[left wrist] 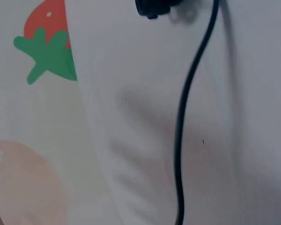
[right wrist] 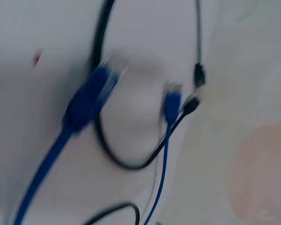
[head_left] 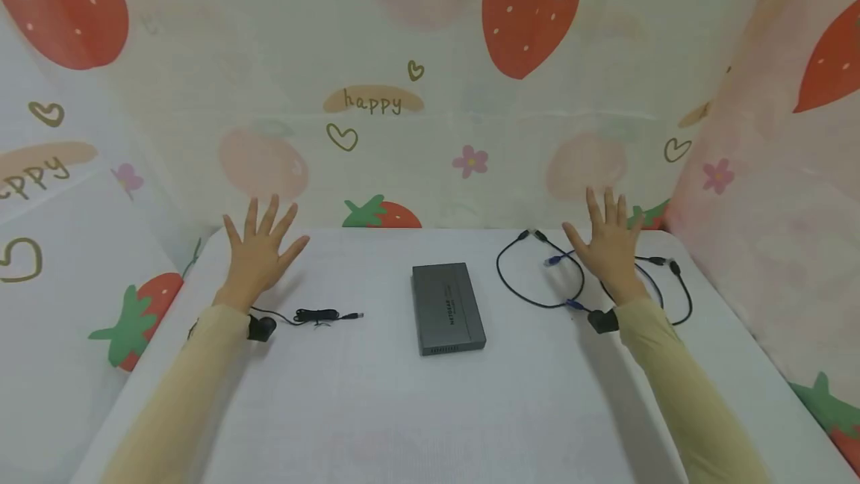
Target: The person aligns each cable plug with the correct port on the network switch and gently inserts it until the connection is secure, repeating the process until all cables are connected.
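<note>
My left hand (head_left: pixel 258 264) hovers with spread fingers over the left side of the table, holding nothing. Below and beside it lies a thin black power cable (head_left: pixel 317 315), bundled in the middle and ending in a small plug; the left wrist view shows a black cord (left wrist: pixel 180 126) curving across the cloth. Between the hands lies a grey Netgear network switch (head_left: pixel 449 310). Fingers spread, my right hand (head_left: pixel 610 252) is raised over black network cables (head_left: pixel 513 290) and a blue network cable (head_left: pixel 555 261). Its blue plug (right wrist: pixel 86 101) shows large in the right wrist view.
A white table (head_left: pixel 363 409) holds all the items. Behind it hangs a strawberry-print curtain (head_left: pixel 430 170), with further printed cloth at both sides. Dark wrist cameras are worn at both cuffs.
</note>
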Motion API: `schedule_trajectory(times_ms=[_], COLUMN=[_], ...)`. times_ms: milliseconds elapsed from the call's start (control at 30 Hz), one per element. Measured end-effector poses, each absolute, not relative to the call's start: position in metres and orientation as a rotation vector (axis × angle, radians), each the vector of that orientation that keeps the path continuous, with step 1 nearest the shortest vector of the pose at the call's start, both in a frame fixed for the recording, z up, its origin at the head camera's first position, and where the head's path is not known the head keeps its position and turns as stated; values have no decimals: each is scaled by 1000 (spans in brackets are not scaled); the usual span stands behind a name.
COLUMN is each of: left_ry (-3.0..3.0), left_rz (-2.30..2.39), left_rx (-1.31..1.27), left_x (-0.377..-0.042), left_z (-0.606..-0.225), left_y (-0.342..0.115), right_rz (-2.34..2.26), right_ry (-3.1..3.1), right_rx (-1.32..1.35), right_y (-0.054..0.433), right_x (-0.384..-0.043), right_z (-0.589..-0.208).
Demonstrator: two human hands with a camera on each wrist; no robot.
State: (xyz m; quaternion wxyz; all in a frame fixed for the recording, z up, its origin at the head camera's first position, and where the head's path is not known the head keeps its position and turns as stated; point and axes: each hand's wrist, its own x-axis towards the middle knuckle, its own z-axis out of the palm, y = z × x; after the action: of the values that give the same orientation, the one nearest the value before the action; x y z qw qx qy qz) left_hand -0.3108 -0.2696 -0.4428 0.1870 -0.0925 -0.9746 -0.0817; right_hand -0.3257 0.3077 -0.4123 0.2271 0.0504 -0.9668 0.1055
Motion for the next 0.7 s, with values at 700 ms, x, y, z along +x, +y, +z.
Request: schedule_trajectory(times_ms=[700], left_ry=[-2708], left_rz=[-569], left_rx=[-302], left_x=[-279], left_z=[-448], left_y=[-243], right_rz=[656], right_ry=[-2738], right_rx=[196], right_y=[279], right_x=[-292], right_z=[-431])
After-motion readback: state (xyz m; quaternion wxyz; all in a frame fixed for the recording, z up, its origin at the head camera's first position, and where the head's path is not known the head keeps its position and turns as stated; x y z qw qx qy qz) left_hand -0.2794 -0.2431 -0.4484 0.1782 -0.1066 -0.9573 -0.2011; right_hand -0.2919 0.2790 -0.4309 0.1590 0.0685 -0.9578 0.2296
